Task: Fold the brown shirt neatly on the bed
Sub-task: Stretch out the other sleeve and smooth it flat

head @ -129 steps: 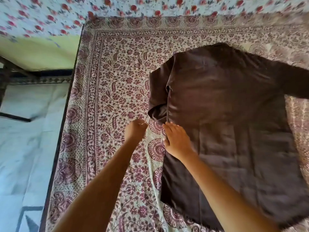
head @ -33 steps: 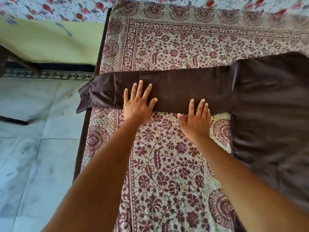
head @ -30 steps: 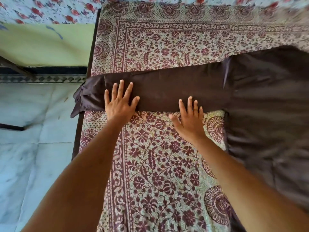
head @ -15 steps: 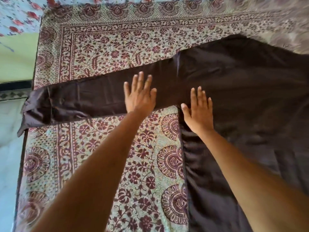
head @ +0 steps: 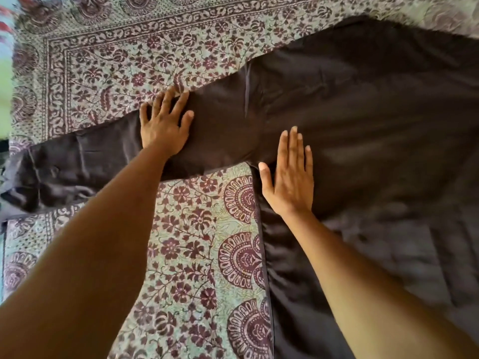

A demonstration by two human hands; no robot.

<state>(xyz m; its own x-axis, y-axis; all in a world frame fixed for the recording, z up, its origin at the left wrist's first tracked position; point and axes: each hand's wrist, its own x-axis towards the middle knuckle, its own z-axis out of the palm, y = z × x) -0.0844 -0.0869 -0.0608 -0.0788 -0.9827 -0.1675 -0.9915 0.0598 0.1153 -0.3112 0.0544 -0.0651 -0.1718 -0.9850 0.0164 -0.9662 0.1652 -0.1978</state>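
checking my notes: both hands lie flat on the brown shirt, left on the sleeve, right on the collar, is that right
Not quite. The head view shows the right hand flat on the brown shirt body beside the armpit, not on the collar. The left hand does lie flat on the sleeve.

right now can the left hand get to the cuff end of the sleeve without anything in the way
Probably yes. The left hand lies flat and open on the sleeve, and the cuff sits further along the same sleeve at the bed's edge. Only bare cloth lies between them. The right hand presses the shirt body, well clear.
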